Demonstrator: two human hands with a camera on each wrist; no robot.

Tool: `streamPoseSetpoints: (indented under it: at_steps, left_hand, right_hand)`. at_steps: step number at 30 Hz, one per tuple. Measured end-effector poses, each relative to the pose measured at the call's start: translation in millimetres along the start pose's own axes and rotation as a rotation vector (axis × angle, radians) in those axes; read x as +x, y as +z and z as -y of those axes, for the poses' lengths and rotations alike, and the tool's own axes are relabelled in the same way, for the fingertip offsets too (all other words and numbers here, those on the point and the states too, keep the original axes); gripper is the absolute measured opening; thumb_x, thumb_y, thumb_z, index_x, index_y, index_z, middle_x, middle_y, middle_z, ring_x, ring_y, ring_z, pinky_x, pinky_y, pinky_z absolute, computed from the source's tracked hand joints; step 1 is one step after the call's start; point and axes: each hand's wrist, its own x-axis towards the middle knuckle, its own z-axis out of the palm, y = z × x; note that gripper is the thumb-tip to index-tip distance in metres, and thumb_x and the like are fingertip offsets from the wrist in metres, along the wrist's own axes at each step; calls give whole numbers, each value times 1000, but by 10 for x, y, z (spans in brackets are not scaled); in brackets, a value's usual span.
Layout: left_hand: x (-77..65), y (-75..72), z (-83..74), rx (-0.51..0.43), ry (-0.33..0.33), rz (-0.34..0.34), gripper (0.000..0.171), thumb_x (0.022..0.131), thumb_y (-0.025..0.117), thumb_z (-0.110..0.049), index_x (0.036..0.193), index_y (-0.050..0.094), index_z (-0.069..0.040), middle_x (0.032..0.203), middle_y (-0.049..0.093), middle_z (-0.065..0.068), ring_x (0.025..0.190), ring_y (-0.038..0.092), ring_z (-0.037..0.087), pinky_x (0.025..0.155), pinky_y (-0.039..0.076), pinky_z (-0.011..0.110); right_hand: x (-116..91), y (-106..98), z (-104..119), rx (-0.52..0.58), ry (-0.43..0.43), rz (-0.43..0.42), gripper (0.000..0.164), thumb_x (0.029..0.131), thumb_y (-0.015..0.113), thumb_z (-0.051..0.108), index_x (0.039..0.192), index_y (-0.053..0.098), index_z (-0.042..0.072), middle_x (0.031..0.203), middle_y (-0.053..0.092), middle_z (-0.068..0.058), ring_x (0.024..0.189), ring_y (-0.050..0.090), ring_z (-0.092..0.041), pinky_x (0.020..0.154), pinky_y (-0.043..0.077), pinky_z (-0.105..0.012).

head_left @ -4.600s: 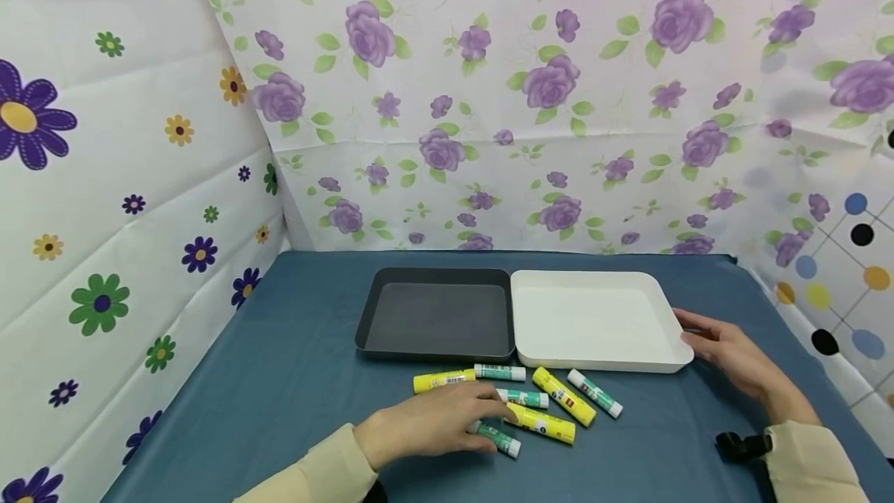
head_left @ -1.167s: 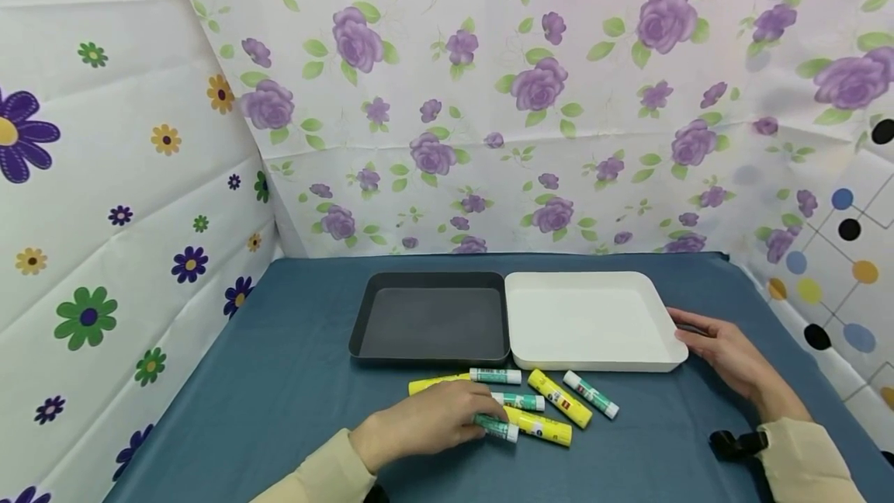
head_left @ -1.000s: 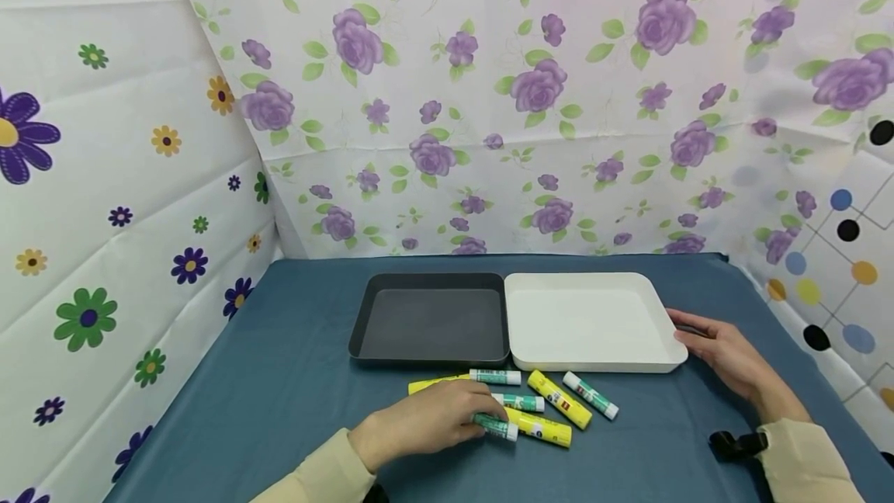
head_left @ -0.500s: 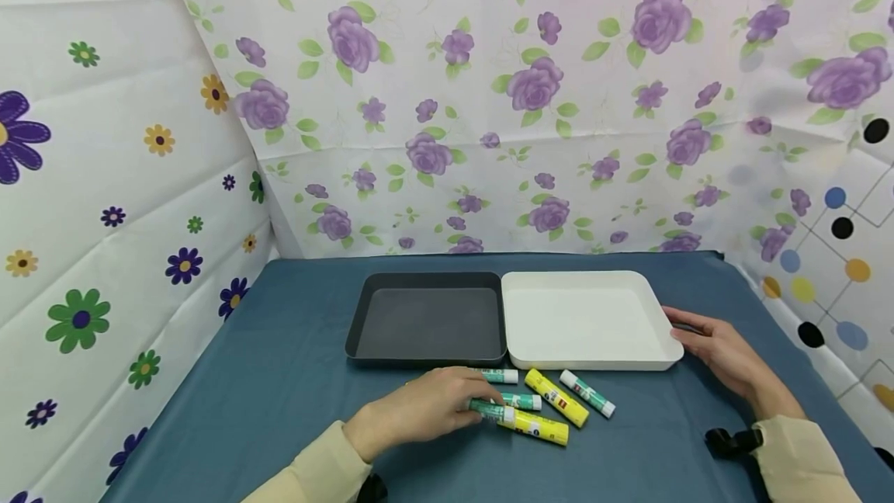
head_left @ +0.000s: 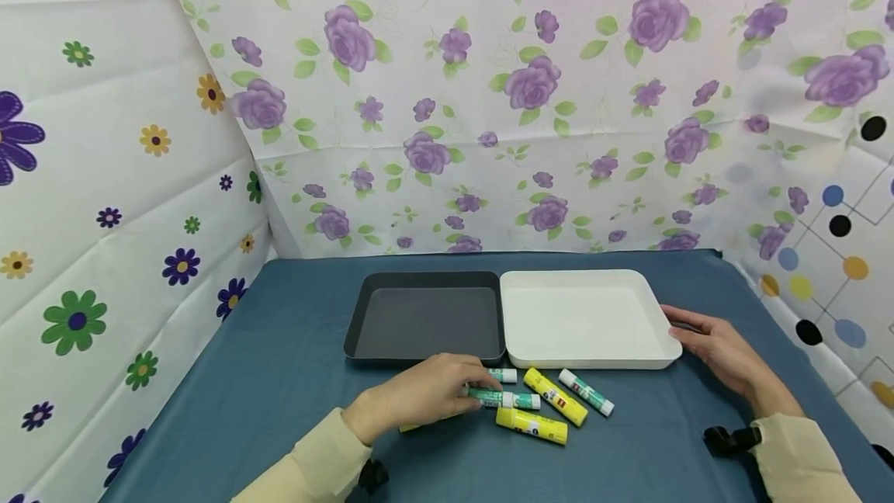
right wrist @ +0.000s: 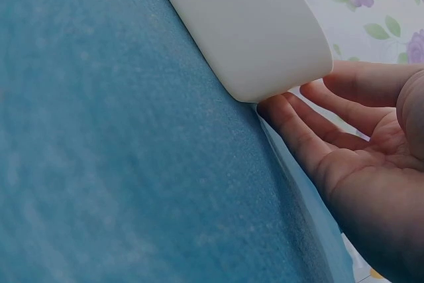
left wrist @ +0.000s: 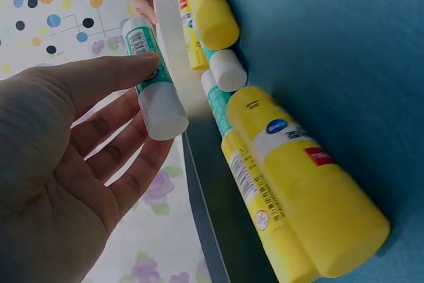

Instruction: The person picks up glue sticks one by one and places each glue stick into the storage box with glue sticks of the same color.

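My left hand (head_left: 429, 393) pinches a green-and-white glue stick (left wrist: 162, 105) between thumb and fingers, its white cap pointing out. In the head view, the held glue stick overlaps another green glue stick (head_left: 527, 401). Close by lie yellow glue sticks (head_left: 532, 426), one of them mostly hidden behind the left hand. My right hand (head_left: 726, 355) touches the right side of the white tray (head_left: 590, 320); the right wrist view has its fingertips (right wrist: 271, 105) against the tray's end wall, with the fingers fairly straight.
A dark grey tray (head_left: 426, 324) stands against the left side of the white one. In front of the white tray are a slanted yellow glue stick (head_left: 555, 397) and a green one (head_left: 587, 393). A blue cloth (head_left: 293, 363) covers the table, with patterned curtains (head_left: 447, 99) behind.
The left hand has taken hold of the nearest green glue stick, lifted it off the cloth and moved it away from the body, toward the trays. The right hand stays at the white tray.
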Motion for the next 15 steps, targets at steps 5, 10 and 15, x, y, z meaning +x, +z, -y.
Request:
streamPoseSetpoints:
  at_steps: [5, 10, 15]
  left_hand:
    - [19, -78, 18, -65, -28, -10, 36, 97, 76, -13, 132, 72, -21, 117, 68, -11, 95, 62, -3, 80, 53, 18]
    - [26, -172, 65, -112, -40, -26, 35, 99, 73, -13, 133, 72, -20, 117, 68, -10, 94, 61, -1, 80, 54, 20]
    - [35, -302, 125, -127, -36, -61, 33, 100, 72, -13, 133, 72, -18, 117, 69, -7, 94, 62, 2, 78, 54, 23]
  right_hand:
    - [0, 3, 3, -6, 3, -6, 71, 109, 59, 32, 162, 28, -4, 153, 44, 5, 118, 47, 21, 95, 48, -11]
    - [1, 12, -9, 6, -12, -2, 69, 109, 58, 29, 161, 28, -5, 146, 47, 14, 119, 49, 19, 95, 48, -12]
    - [5, 5, -13, 4, -20, 1, 69, 109, 58, 28, 161, 28, -5, 147, 47, 14, 119, 48, 19, 95, 48, -12]
